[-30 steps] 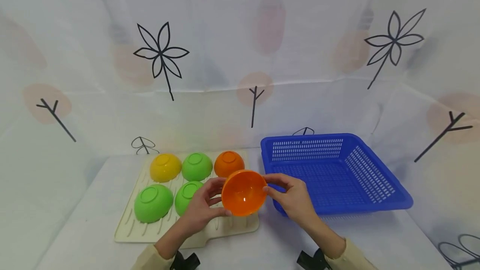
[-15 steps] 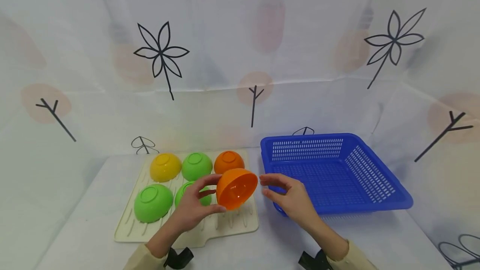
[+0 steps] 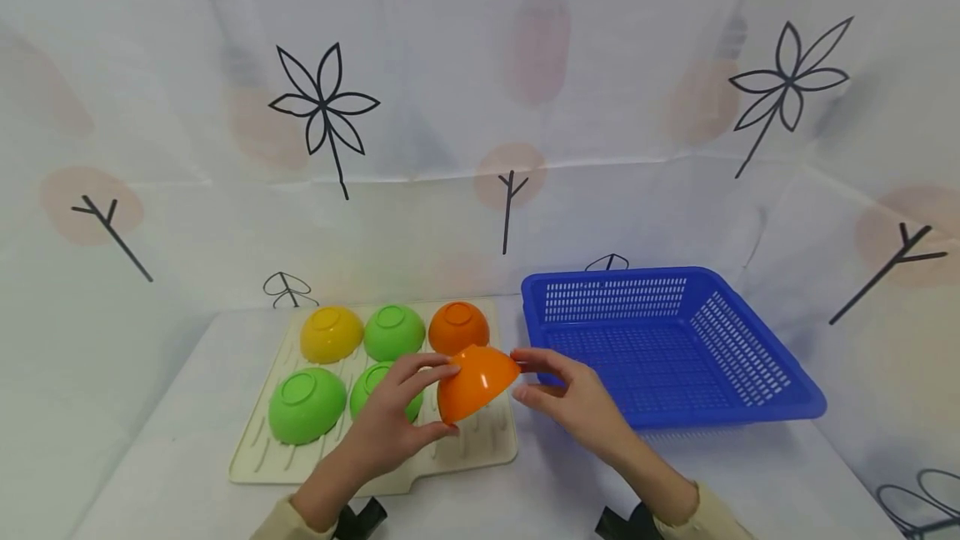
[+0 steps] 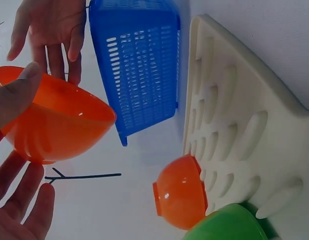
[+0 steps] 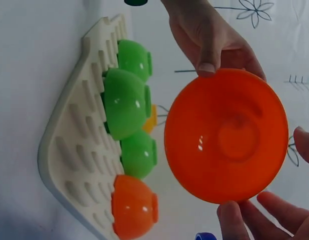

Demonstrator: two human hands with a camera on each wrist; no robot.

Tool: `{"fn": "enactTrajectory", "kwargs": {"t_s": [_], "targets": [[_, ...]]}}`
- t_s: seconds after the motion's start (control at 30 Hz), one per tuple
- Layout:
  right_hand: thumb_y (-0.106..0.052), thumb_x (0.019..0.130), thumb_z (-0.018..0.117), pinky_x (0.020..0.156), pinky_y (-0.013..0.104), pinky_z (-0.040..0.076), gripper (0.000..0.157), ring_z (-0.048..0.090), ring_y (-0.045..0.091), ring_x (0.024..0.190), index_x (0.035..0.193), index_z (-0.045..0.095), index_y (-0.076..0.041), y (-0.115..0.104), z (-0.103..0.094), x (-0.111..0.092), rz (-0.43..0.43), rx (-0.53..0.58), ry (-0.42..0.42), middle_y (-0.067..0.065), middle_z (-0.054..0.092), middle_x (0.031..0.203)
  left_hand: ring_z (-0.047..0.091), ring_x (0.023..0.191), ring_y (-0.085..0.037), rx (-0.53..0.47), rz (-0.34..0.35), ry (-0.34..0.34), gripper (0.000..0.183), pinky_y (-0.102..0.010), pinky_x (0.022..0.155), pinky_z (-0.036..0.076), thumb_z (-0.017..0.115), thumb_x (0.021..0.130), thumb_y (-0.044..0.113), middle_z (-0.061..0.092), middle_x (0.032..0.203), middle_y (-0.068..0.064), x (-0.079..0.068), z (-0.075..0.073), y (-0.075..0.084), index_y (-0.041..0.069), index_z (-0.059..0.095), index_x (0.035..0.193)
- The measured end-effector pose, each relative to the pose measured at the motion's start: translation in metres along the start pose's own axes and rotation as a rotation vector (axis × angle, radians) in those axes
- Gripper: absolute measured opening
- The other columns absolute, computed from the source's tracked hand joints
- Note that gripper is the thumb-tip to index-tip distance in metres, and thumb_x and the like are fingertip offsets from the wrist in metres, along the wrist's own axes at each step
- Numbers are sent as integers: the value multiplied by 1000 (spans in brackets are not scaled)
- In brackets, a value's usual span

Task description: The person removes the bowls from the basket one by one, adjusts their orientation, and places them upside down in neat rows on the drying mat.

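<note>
My left hand (image 3: 386, 419) holds a small orange bowl (image 3: 480, 382) above the drainer's right side, thumb on the rim and fingertips against the outside. The bowl is tilted, its hollow turned away from the head view; the right wrist view looks into that orange hollow (image 5: 224, 135). At the bowl's right rim is my right hand (image 3: 581, 407), fingers loosely bent, fingertips at the edge and thumb apart from it. Behind the held bowl, a second orange bowl (image 3: 458, 328) stands upside down on the cream drainer tray (image 3: 480, 444).
Upside down on the drainer are also a yellow bowl (image 3: 330, 335) and three green bowls, one at the back (image 3: 393, 332), one front left (image 3: 307, 407) and one partly behind my left hand. A blue plastic basket (image 3: 738, 357) stands to the right.
One second ago both hands held the bowl, its hollow facing the head view. My right hand came off the rim, the bowl turned over toward the right, and the right fingertips are back at its edge.
</note>
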State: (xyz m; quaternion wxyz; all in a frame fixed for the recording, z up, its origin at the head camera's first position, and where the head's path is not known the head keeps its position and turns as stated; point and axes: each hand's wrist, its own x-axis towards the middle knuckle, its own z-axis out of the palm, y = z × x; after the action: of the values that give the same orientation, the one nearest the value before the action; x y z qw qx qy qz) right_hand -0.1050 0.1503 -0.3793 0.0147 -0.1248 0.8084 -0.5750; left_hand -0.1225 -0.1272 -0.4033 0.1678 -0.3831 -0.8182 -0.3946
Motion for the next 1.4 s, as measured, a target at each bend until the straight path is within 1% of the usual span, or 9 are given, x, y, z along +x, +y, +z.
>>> {"fn": "enactTrajectory", "kwargs": {"t_s": [0.13,0.33,0.6,0.67,0.87,1.07,1.13,1.27,1.4], "targets": [[-30,90,75,96,27,51,52,57,26,123,135,60,-8,-1,2,0,5,15,-27,8,61,133,47,121,-19,24,62,-7,74,-33,95,52,94,66,20,53,135,2,1,1,3,23,63,133],[-30,90,75,97,30,50,55,55,30,126,137,57,-7,-1,4,-1,-2,21,-69,12,57,138,44,122,-21,17,149,-10,69,-34,92,52,88,71,34,52,135,1,1,3,3,20,63,134],[-28,90,75,101,33,47,53,53,31,128,135,57,-6,2,6,-2,-34,15,-82,12,57,137,44,120,-22,-22,214,26,78,-38,87,51,93,61,28,54,134,-2,2,6,3,18,64,133],[-28,91,75,102,34,47,52,53,31,128,135,56,-7,3,6,-2,-41,18,-87,12,57,137,43,120,-23,-47,193,34,82,-36,88,51,95,58,26,53,135,-3,1,7,3,17,63,134],[-24,91,74,103,34,45,51,51,31,130,135,55,-6,5,5,-3,-82,60,-119,12,56,139,43,127,-24,-165,43,43,101,-38,98,50,98,53,17,47,142,-5,-2,8,2,15,53,143],[-23,90,75,105,34,43,53,48,32,134,137,54,-9,6,4,-5,-111,79,-129,10,54,142,46,127,-24,-257,-70,32,107,-37,92,50,98,55,26,44,147,-4,-2,10,-4,19,45,148],[-21,89,77,105,34,43,54,48,31,134,137,54,-10,6,5,-5,-122,85,-126,9,53,143,46,127,-24,-275,-100,14,109,-37,92,50,98,56,27,42,149,-4,-2,11,-5,21,43,150],[-19,85,80,105,32,42,57,48,25,135,136,55,-15,6,6,-6,-133,106,-121,4,52,145,46,129,-23,-307,-149,-28,114,-41,94,50,98,56,18,39,152,-2,-1,12,-4,24,38,152],[-17,84,82,106,30,40,59,48,19,134,136,55,-19,6,7,-7,-148,125,-128,0,50,147,44,132,-21,-320,-167,-61,114,-42,96,50,97,57,13,40,153,0,-2,12,-3,23,37,153]]}}
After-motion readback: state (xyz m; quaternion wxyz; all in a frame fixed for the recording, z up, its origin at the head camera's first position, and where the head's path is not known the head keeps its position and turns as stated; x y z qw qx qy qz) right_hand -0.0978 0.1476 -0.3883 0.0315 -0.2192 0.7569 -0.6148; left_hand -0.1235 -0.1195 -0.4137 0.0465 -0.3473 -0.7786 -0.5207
